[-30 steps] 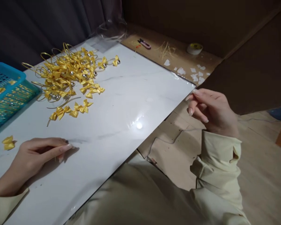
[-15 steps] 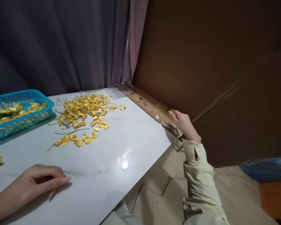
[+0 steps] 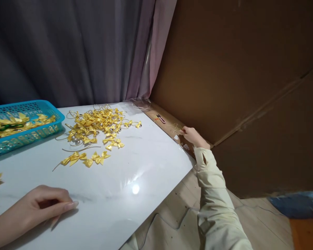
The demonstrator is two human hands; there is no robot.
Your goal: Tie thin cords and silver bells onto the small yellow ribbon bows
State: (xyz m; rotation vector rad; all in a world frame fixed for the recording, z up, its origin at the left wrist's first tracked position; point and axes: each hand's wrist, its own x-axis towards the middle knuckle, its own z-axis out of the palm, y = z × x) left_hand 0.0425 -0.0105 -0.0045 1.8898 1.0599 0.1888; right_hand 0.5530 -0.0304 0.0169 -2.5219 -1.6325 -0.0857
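My left hand (image 3: 45, 206) lies on the white marbled tabletop (image 3: 114, 215), thumb and forefinger pressed together; I see nothing between them. My right hand (image 3: 194, 136) reaches past the table's right edge to a brown ledge. Its fingers are closed beside a few thin yellowish strands (image 3: 176, 129); whatever is in the fingertips is too small to make out. Many yellow ribbon bows (image 3: 99, 119) with small silvery bells and thin cord loops are heaped towards the back. In front of the heap lies a short row of yellow bows (image 3: 85, 158).
A blue plastic basket (image 3: 39, 130) at the left holds more yellow bows and a green-handled tool (image 3: 9, 127). Small snips (image 3: 161, 119) and white scraps (image 3: 185, 146) lie on the brown ledge (image 3: 152, 113). A brown wall (image 3: 237, 86) rises beyond it; a grey cable (image 3: 182, 222) crosses the floor.
My right hand has moved left along the ledge, lower over the yellowish strands, and its fingers have drawn in. My left hand keeps the same pose. The view has shifted slightly.
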